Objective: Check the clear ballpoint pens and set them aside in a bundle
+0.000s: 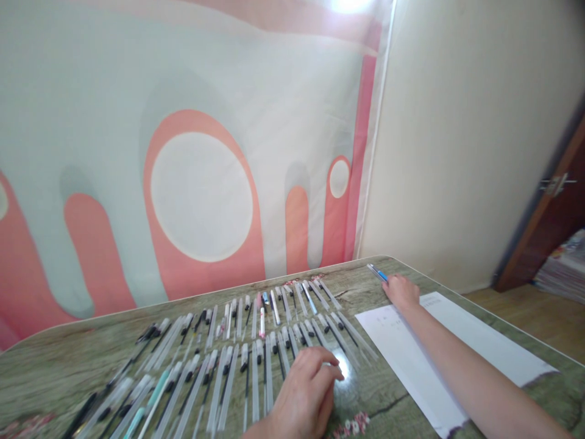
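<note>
My right hand point(402, 291) reaches to the far right of the table. Its fingers are closed on the near end of a pen with a blue part and a clear tip section point(378, 273); the fingertips are partly hidden. At the bottom middle, my left hand point(307, 390) hovers over or rests on the table, fingers loosely bent and slightly apart, with nothing visible in it. Beside it lies a front row of pens point(227, 360), mostly clear-barrelled with black grips. Behind them lies another row, including a pink-and-white pen point(262, 322) and a light blue pen point(309, 299).
White paper sheets point(388, 332) lie under my right forearm, with faint marks on one. The wood-patterned table point(365, 390) has printed flowers. A coral-and-grey patterned backdrop point(205, 195) hangs behind. At right are a plain wall and a brown door point(539, 231).
</note>
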`<state>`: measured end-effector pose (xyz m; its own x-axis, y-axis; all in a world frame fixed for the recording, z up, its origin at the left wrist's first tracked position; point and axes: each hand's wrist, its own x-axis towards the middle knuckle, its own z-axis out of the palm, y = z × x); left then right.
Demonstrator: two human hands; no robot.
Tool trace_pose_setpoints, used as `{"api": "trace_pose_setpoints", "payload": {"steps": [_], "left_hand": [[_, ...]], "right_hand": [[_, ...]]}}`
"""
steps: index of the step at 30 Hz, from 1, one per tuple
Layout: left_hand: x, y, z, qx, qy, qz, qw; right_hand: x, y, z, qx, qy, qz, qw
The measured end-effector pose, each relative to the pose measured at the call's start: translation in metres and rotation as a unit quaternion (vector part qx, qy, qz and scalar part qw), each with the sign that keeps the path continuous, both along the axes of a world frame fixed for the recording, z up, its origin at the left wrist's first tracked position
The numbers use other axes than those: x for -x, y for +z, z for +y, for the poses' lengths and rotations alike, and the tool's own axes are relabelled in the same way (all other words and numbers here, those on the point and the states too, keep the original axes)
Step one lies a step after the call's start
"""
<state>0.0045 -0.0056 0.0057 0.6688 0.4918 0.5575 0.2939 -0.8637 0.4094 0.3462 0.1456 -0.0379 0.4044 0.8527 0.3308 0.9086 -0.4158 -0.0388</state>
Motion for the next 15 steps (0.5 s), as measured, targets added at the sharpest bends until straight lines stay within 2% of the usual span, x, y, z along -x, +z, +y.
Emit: {"api": "trace_pose_setpoints", "payload": {"steps": [9,12,15], "left_hand": [[0.004,0.0,0.003,0.022,0.038,-0.038,0.998],[0.005,-0.001,0.004,0.025,0.042,-0.046,0.998],[0.006,-0.002,0.003,0.029,0.037,-0.042,0.998]], "right_hand": [[0.017,0.016,-0.009,-0.028,0.051,0.021,0.998],[0.033,0.025,-0.007,-0.016,0.1,0.047,0.994],[0.061,0.036,-0.006,-0.001,0.177,0.075,0.981]]}}
